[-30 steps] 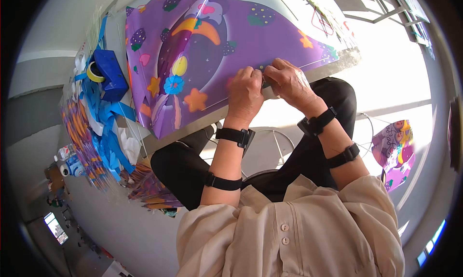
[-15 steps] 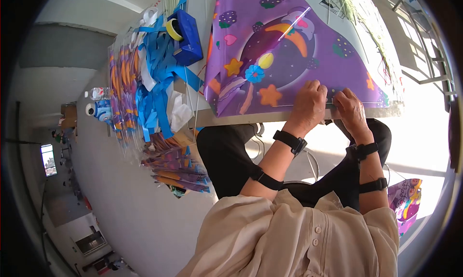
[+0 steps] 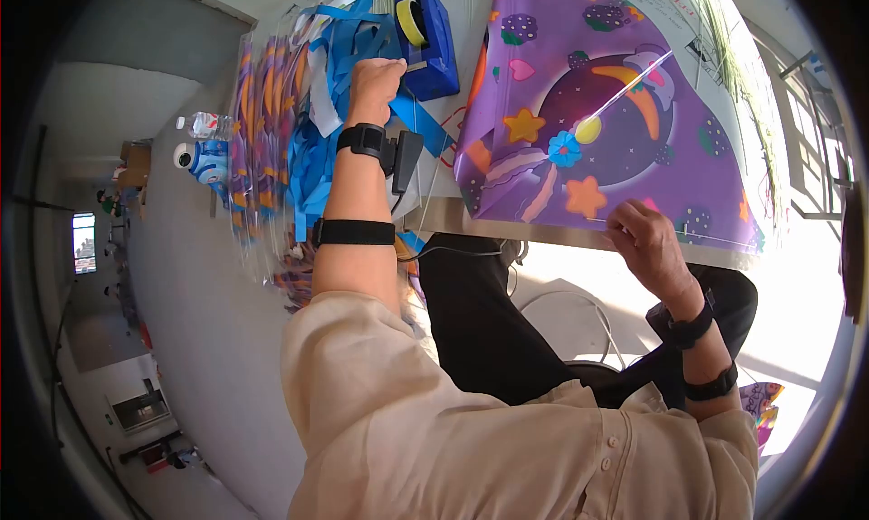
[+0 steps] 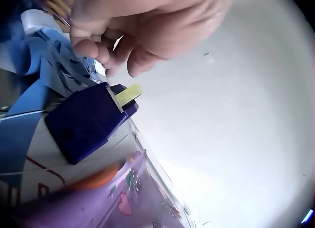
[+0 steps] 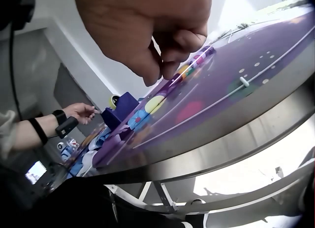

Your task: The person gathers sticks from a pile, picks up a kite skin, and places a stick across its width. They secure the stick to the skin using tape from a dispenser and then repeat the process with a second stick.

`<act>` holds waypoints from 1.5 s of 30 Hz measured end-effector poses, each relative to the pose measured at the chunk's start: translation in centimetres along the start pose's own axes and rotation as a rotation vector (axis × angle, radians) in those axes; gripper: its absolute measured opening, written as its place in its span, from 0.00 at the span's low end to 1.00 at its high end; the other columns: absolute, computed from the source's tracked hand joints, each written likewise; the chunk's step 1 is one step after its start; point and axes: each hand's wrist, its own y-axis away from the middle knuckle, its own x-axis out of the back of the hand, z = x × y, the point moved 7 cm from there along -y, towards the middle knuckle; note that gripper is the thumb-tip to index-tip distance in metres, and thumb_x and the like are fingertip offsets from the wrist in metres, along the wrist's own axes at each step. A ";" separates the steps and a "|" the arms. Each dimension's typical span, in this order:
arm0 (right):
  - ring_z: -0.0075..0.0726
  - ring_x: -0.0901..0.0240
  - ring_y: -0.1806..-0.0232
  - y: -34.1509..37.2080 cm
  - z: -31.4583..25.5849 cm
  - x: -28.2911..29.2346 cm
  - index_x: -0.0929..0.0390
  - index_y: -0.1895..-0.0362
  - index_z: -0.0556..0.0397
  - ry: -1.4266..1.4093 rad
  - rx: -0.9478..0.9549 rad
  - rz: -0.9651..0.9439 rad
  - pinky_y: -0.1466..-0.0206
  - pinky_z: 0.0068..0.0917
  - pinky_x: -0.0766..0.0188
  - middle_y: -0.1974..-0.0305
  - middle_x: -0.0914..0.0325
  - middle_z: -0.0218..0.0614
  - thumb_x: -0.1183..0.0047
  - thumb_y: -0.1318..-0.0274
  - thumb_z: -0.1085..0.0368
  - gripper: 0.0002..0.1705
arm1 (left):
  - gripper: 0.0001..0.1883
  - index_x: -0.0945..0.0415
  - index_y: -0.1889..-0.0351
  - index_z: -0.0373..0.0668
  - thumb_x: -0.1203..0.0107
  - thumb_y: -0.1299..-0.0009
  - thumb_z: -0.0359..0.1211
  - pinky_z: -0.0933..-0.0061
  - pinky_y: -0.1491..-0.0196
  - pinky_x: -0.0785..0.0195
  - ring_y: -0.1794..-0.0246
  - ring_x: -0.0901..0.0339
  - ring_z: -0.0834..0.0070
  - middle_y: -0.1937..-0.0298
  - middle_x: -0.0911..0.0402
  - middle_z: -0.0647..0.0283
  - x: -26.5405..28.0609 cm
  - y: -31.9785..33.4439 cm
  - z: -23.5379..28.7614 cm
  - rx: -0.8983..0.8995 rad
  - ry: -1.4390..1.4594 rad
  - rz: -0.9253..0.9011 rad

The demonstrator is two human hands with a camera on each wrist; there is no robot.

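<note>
Left hand (image 3: 374,89) moves over beside blue tape dispenser (image 3: 439,54), far left; fingers loosely bent, empty | right hand (image 3: 648,250) curled at near edge of purple printed sheet (image 3: 625,149), right of dispenser; I can't tell its grip

Beige cloth button-front shirt (image 3: 489,448), bottom of head view; small round pale buttons (image 3: 607,464), loose elbow-length sleeves. Black cloth trousers (image 3: 480,330), centre. Black wrist straps (image 3: 367,140), upper centre-left and lower right, with boxy black modules (image 3: 406,162); flat black forearm bands (image 3: 356,231); thin dark cable (image 3: 444,249), centre.
</note>
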 end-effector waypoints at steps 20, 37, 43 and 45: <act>0.38 0.28 0.62 -13.5 -10.7 -22.3 0.26 0.71 0.52 0.436 0.827 -0.281 0.59 0.31 0.27 0.70 0.29 0.36 0.50 0.54 0.68 0.04 | 0.08 0.23 0.72 0.25 0.37 0.48 0.22 0.71 0.66 0.30 0.73 0.23 0.69 0.72 0.20 0.50 -2.1 -2.6 -1.0 0.117 0.072 -0.051; 0.35 0.30 0.61 -11.8 -11.7 -22.6 0.28 0.71 0.53 0.463 1.047 -0.408 0.56 0.30 0.31 0.70 0.31 0.32 0.50 0.53 0.66 0.04 | 0.09 0.31 0.81 0.33 0.41 0.45 0.21 0.71 0.85 0.57 0.86 0.44 0.80 0.84 0.34 0.64 -2.3 -1.3 0.3 0.146 0.083 -0.074; 0.42 0.26 0.68 -13.0 -10.2 -20.4 0.29 0.73 0.54 0.438 0.943 -0.342 0.66 0.36 0.28 0.72 0.28 0.38 0.48 0.55 0.67 0.05 | 0.09 0.31 0.80 0.33 0.41 0.43 0.23 0.72 0.83 0.51 0.85 0.41 0.77 0.82 0.31 0.62 -2.4 -1.8 0.0 0.140 -0.008 -0.131; 0.46 0.25 0.70 -13.6 -9.2 -19.9 0.29 0.72 0.55 0.345 0.645 -0.320 0.69 0.39 0.28 0.73 0.27 0.42 0.48 0.56 0.68 0.05 | 0.08 0.30 0.78 0.33 0.40 0.42 0.24 0.72 0.80 0.42 0.82 0.36 0.74 0.79 0.28 0.59 -2.3 -1.7 0.1 0.156 0.000 -0.094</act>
